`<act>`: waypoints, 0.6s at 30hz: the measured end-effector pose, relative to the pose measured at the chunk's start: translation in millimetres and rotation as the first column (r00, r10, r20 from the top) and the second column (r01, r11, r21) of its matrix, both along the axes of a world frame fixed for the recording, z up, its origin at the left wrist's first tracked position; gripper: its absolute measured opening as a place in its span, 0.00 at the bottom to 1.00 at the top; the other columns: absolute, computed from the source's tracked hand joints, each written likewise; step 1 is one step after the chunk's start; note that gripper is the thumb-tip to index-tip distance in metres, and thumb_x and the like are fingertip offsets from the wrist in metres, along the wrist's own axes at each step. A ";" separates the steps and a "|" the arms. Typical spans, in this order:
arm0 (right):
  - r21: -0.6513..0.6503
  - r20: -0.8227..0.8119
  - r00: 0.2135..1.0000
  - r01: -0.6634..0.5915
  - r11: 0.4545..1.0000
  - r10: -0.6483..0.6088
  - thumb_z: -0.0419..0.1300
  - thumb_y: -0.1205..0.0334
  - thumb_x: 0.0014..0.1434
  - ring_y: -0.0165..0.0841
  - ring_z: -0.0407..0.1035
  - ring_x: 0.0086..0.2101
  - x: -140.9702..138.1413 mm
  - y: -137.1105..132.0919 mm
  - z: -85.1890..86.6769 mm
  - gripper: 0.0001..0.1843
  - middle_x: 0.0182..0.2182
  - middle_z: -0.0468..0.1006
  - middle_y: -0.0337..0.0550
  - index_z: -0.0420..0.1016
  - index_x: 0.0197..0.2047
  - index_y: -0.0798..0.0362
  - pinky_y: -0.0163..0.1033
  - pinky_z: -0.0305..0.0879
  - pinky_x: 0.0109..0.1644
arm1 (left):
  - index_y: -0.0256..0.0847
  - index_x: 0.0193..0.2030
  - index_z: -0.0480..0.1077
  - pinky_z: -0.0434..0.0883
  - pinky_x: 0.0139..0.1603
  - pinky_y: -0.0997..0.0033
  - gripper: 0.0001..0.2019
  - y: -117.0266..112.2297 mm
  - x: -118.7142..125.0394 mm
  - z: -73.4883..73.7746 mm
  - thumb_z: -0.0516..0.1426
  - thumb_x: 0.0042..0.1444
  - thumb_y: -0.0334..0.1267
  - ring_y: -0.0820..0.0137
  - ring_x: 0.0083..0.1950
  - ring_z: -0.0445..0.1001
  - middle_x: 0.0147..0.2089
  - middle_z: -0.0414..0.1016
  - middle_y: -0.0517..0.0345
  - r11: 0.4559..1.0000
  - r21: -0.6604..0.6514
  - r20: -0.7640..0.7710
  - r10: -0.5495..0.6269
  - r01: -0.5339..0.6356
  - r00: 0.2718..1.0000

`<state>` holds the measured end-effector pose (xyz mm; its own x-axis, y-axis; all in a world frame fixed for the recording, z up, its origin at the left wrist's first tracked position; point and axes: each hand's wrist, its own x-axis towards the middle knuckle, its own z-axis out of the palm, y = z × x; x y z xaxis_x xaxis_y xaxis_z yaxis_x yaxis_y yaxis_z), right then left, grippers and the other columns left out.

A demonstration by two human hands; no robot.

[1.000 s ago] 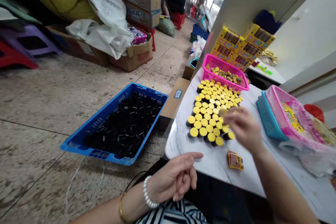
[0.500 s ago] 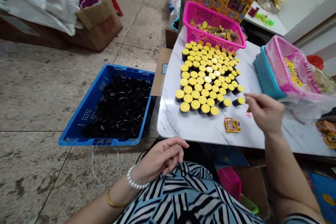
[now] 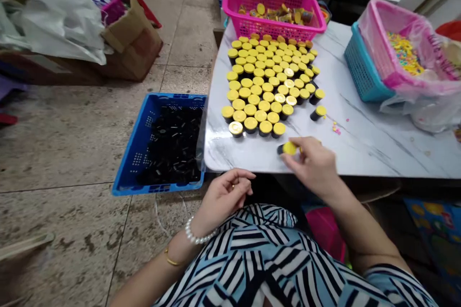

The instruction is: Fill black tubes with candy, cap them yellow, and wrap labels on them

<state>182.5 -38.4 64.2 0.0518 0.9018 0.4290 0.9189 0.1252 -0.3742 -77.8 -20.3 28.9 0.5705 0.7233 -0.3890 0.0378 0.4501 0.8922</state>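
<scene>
Many small black pots with yellow lids (image 3: 268,79) stand packed together on a white marble table (image 3: 363,139). My right hand (image 3: 313,165) is near the table's front edge, fingers closed on one yellow-lidded pot (image 3: 288,148). It covers the spot where a small yellow packet lay. My left hand (image 3: 225,194) hovers over my lap below the table edge, fingers curled loosely with nothing visible in them. One pot (image 3: 318,112) stands apart to the right of the block.
A blue crate (image 3: 142,141) of black parts sits on the floor left of the table. A pink basket (image 3: 270,5) of wrapped pieces stands behind the pots. A teal basket (image 3: 360,74) holding a pink bag-lined basket of coloured candy (image 3: 405,50) is at the right. Cardboard boxes (image 3: 133,43) lie beyond.
The view tilted down and nearer. My right hand moved from the right of the pots back to the front edge and now holds a pot. My left hand stayed over my lap.
</scene>
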 end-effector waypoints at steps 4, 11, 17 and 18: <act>0.045 -0.069 0.997 -0.016 0.999 0.019 0.66 0.50 0.67 0.31 0.76 0.32 -23.6 -10.3 -21.0 0.23 0.44 0.85 0.48 0.78 0.59 0.55 0.37 0.74 0.39 | 0.37 0.52 0.73 0.58 0.19 0.84 0.18 3.6 7.8 7.4 0.62 0.66 0.50 0.82 0.21 0.66 0.33 0.75 0.60 0.995 0.036 0.013 -0.091 0.090 0.996; 0.055 0.104 0.981 0.161 0.985 -0.166 0.61 0.61 0.69 0.39 0.74 0.44 43.6 -39.1 -34.3 0.20 0.46 0.78 0.52 0.79 0.61 0.52 0.44 0.77 0.46 | 0.36 0.51 0.73 0.60 0.22 0.82 0.18 0.9 10.5 -4.1 0.61 0.66 0.51 0.81 0.22 0.66 0.33 0.74 0.59 0.993 0.039 0.013 -0.114 0.113 0.993; -0.211 0.245 0.969 0.012 0.977 0.041 0.56 0.68 0.66 0.41 0.72 0.45 60.6 -36.2 -26.3 0.26 0.48 0.76 0.53 0.75 0.66 0.51 0.47 0.76 0.50 | 0.36 0.52 0.75 0.61 0.24 0.81 0.19 -4.1 17.2 -6.5 0.61 0.66 0.51 0.80 0.24 0.66 0.33 0.75 0.58 0.982 0.013 0.026 -0.191 0.191 0.981; -0.200 0.268 0.963 0.020 0.980 0.035 0.55 0.68 0.67 0.40 0.72 0.44 59.8 -35.3 -26.5 0.25 0.47 0.76 0.53 0.76 0.65 0.51 0.46 0.76 0.49 | 0.35 0.52 0.75 0.61 0.24 0.81 0.19 -4.0 17.6 -5.4 0.61 0.66 0.51 0.80 0.24 0.66 0.33 0.75 0.58 0.982 0.017 0.024 -0.188 0.187 0.982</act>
